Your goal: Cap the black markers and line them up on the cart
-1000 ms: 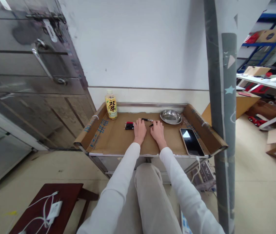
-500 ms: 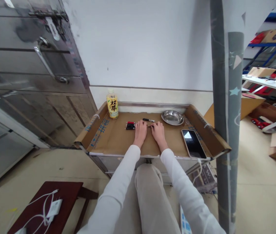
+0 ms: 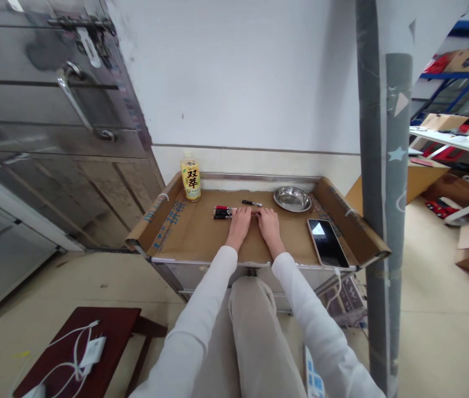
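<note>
My left hand (image 3: 240, 225) rests on the cardboard-lined tabletop, its fingers curled over the right-hand part of a small bundle of pens (image 3: 222, 213). The pens lie side by side, black with a red one at the back, and their left ends stick out past the hand. Close beside it, my right hand (image 3: 269, 228) has its fingers bent together at the right end of the bundle; what they pinch is too small and covered to make out. A separate black pen (image 3: 251, 203) lies just beyond both hands.
A yellow-labelled bottle (image 3: 191, 179) stands at the back left. To the right are a round metal dish (image 3: 292, 199) and a phone (image 3: 326, 242) with a white cable. Raised cardboard sides (image 3: 350, 221) border the top. A wrapped grey pole (image 3: 387, 221) stands at the right.
Both hands have shifted very slightly, the left one a touch to the right, showing a little more of the pens. The other things stay where they were.
</note>
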The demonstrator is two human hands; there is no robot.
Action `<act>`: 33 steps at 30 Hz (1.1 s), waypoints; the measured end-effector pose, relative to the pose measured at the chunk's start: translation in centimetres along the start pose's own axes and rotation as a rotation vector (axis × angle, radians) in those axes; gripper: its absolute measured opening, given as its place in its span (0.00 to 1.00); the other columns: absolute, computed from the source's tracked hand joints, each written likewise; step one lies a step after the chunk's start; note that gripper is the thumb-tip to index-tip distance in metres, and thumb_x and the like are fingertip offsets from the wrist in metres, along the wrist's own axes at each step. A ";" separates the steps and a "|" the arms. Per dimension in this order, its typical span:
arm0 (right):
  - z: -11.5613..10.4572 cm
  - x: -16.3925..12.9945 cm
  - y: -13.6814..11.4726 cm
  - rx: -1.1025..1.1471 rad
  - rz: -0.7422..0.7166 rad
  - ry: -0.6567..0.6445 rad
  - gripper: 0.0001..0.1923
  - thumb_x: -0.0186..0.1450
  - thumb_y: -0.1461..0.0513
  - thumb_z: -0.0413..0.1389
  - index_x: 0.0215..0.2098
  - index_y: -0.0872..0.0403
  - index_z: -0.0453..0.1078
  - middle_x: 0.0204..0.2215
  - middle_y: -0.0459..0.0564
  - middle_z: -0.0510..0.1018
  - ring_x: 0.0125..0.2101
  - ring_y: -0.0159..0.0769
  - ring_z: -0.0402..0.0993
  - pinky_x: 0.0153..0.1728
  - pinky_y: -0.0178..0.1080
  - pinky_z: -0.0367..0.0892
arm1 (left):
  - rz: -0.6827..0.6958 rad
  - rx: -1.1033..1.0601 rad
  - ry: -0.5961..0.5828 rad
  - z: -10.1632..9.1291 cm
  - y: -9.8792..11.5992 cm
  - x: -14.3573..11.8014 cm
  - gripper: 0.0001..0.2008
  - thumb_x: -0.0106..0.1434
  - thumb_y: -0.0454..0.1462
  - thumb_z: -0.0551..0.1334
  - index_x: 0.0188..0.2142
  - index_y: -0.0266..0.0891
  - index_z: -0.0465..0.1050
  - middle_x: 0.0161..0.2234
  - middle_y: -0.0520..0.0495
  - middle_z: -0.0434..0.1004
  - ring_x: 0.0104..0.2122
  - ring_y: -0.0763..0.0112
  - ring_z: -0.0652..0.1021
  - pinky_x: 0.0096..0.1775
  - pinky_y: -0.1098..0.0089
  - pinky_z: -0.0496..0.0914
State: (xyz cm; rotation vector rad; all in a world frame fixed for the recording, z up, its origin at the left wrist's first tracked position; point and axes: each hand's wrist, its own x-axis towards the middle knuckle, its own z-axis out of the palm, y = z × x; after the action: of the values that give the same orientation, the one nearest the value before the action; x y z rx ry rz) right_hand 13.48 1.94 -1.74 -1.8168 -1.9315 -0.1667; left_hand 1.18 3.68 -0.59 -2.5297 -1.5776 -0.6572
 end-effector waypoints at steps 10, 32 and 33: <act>-0.8 -0.6 -0.4 -0.085 0.078 0.075 0.16 0.72 0.64 0.45 0.46 0.56 0.74 0.39 0.58 0.79 0.41 0.45 0.68 0.41 0.42 0.54 | 0.047 -0.102 0.103 1.2 0.2 0.4 0.15 0.69 0.29 0.48 0.53 0.35 0.65 0.48 0.38 0.76 0.48 0.63 0.76 0.51 0.63 0.67; -1.9 -1.7 -0.6 0.198 -0.194 0.402 0.17 0.74 0.59 0.44 0.50 0.54 0.72 0.41 0.54 0.79 0.39 0.39 0.69 0.42 0.40 0.60 | 0.247 -0.166 0.078 0.6 -1.9 -1.7 0.14 0.71 0.33 0.48 0.51 0.34 0.66 0.44 0.40 0.72 0.43 0.64 0.76 0.49 0.62 0.71; -2.0 -1.9 -0.7 0.186 -0.184 0.404 0.18 0.74 0.59 0.43 0.50 0.54 0.72 0.40 0.54 0.79 0.38 0.39 0.69 0.42 0.40 0.60 | 0.204 -0.188 0.112 0.3 -2.3 -2.1 0.15 0.71 0.34 0.48 0.53 0.35 0.65 0.45 0.40 0.71 0.43 0.65 0.76 0.48 0.63 0.71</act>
State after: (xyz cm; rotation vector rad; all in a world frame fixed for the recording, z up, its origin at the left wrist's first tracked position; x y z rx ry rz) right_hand 13.33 -0.62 -0.65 -1.3629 -1.7555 -0.3717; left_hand -1.50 3.09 -2.02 -2.6826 -1.2552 -0.9406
